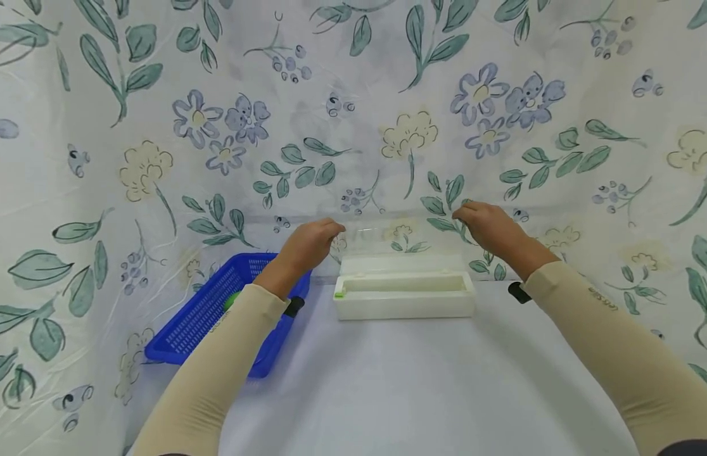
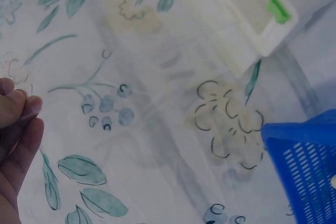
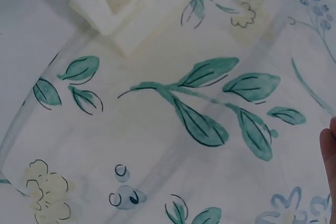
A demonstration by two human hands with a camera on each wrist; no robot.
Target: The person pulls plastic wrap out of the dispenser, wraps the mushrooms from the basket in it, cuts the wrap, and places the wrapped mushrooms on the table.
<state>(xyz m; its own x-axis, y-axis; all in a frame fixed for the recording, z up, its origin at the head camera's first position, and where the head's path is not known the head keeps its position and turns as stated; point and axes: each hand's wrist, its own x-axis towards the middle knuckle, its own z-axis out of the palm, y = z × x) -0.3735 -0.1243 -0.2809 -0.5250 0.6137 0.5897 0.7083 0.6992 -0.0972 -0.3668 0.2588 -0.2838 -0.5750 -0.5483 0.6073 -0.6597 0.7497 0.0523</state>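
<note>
Two hands, left hand (image 1: pixel 309 246) and right hand (image 1: pixel 486 223), one white plastic-wrap dispenser box (image 1: pixel 403 295), one blue plastic basket (image 1: pixel 216 313), one green item (image 1: pixel 232 299) in the basket, one floral cloth (image 1: pixel 353 114)

A blue plastic basket (image 1: pixel 216 316) sits at the left on the pale tabletop (image 1: pixel 399 386) — something small and green (image 1: pixel 232 300) lies inside it. Behind and to both sides hangs a white cloth (image 1: pixel 353 95) printed with green leaves, blue flowers and cream blossoms — its lower edge meets the table.
</note>
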